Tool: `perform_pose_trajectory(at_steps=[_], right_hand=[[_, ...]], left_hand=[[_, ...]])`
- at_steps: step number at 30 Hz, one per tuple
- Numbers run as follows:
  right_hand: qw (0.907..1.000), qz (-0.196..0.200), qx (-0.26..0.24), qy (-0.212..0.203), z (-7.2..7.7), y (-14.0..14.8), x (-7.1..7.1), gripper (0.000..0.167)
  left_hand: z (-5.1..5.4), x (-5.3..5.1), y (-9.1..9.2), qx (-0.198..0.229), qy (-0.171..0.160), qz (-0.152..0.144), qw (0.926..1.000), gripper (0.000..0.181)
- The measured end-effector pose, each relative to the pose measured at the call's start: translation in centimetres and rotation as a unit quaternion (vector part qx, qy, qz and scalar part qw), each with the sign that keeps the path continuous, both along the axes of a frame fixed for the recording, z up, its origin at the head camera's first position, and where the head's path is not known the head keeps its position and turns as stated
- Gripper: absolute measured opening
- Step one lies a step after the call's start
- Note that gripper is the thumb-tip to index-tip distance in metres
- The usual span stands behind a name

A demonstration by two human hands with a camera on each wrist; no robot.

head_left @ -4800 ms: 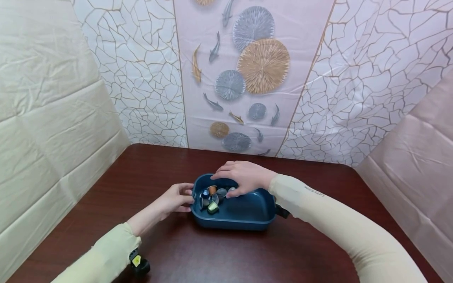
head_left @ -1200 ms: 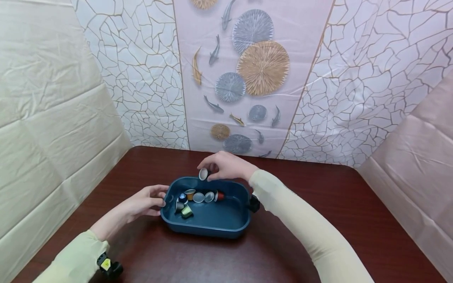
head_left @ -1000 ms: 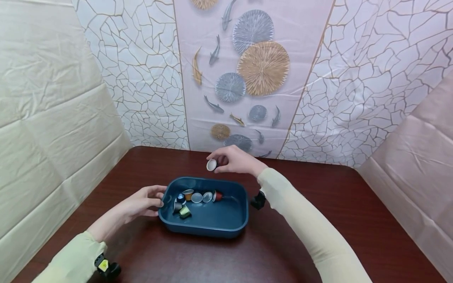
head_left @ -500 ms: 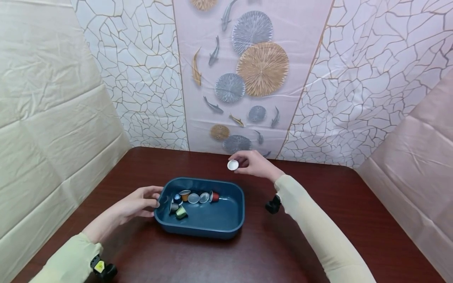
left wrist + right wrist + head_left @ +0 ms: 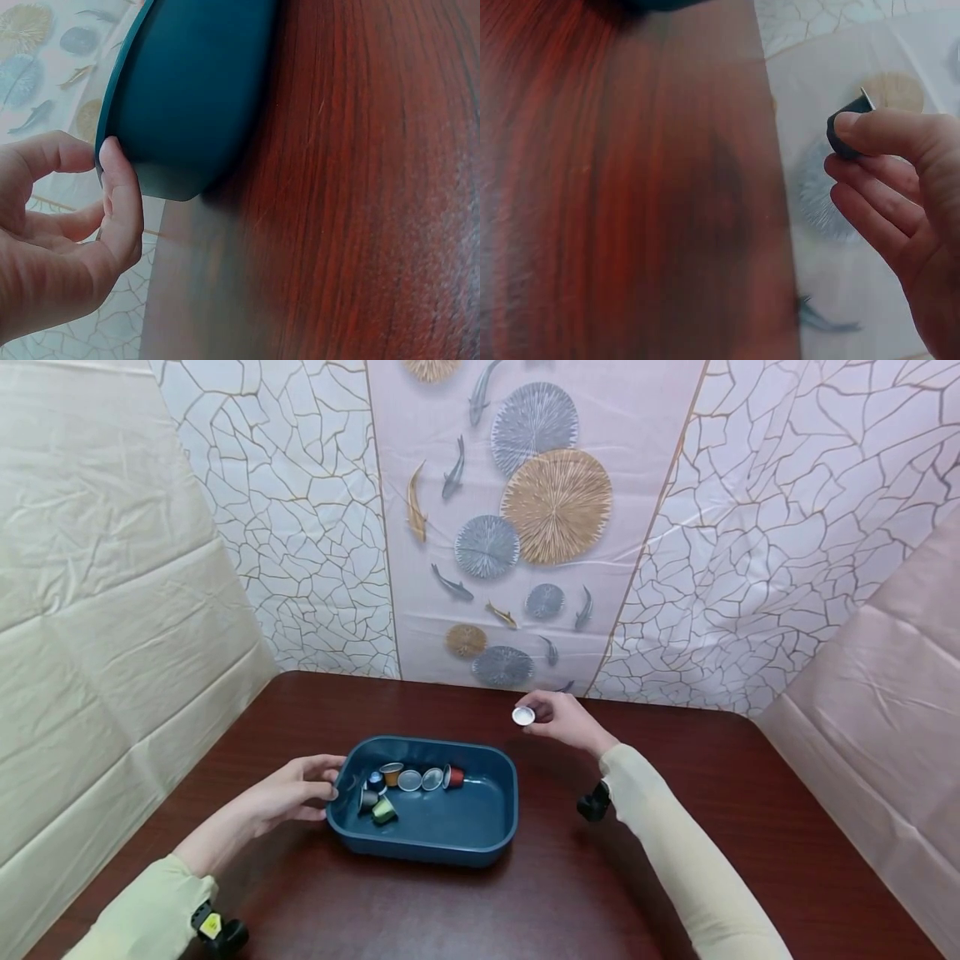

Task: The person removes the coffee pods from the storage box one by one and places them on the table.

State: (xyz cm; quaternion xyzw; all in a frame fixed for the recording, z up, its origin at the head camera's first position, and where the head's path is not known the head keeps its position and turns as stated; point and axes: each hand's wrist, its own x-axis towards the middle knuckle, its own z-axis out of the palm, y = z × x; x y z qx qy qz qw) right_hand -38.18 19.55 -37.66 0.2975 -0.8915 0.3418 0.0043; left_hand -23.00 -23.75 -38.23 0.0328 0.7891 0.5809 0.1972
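A dark coffee capsule (image 5: 845, 129) with a pale foil lid is pinched between the thumb and fingers of my right hand (image 5: 564, 720). It is held above the table, beyond the right back corner of the blue tub (image 5: 450, 852), lid facing me in the head view. My left hand (image 5: 294, 793) holds the tub's left end, with fingertips at the rim in the left wrist view. Inside the tub, several capsules lie toward the left: a red capsule (image 5: 454, 777), an orange capsule (image 5: 392, 773), a blue capsule (image 5: 377, 782), a green capsule (image 5: 384, 812) and others.
The dark red-brown wooden table (image 5: 570, 902) extends around the tub. A patterned cloth (image 5: 487, 610) hangs behind its far edge, with pale fabric walls at the left and right.
My right hand has taken the dark capsule out of the tub and moved it rightward, then slightly lower. The tub and my left hand shifted left earlier and are now still.
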Motion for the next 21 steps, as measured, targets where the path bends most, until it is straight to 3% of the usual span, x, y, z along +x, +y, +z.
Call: perform_pose_trajectory(at_steps=[12,21], right_hand=[[0.9989,-0.021,-0.021,-0.037,-3.3,1.7,-0.2,0.031],[0.9981,-0.012,0.0,-0.061,-4.4,1.7,0.3,0.026]], left_hand=[[-0.2,-0.1,-0.1,0.003,0.004,-0.003,1.0,0.06],[-0.2,0.0,-0.1,0.006,0.008,-0.007,0.9999,0.06]])
